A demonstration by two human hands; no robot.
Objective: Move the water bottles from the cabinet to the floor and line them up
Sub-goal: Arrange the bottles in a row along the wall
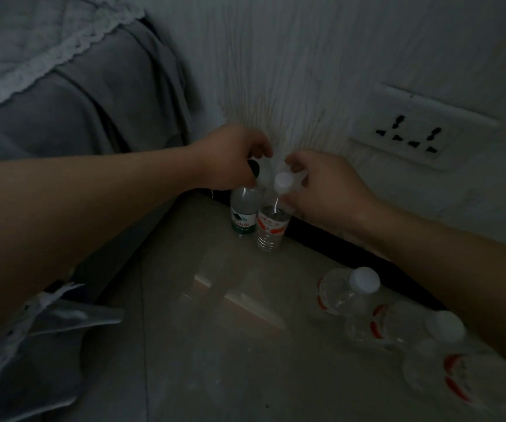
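Far left of the socket (pixel 422 129), a bed (pixel 78 102) draped in grey cloth with a white lace edge runs down to the floor (pixel 215 360). Below it, at the frame's lower left and well away from the socket, lies something pale and crumpled, too dim to name.

The left hand (pixel 233 156) reaches in left of the socket and slightly lower, its fingers curled round the dark-capped top of the green bottle (pixel 242 214). That bottle stands upright on the floor near the foot of the wall (pixel 306 56).

Just beside it, on the side nearer the socket, the red bottle (pixel 271 226) also stands upright, the two close enough that I cannot tell whether they touch. The right hand (pixel 321 190) pinches it at the neck, fingers above and thumb below the white cap.

Below the socket, nearer the camera, a third bottle (pixel 346 290) with a white cap and red label stands on the floor along the dark skirting (pixel 321 236). A fourth bottle (pixel 413 330) stands just beside it, lower still and partly under the right forearm. Further red marks below that are too blurred to make out.
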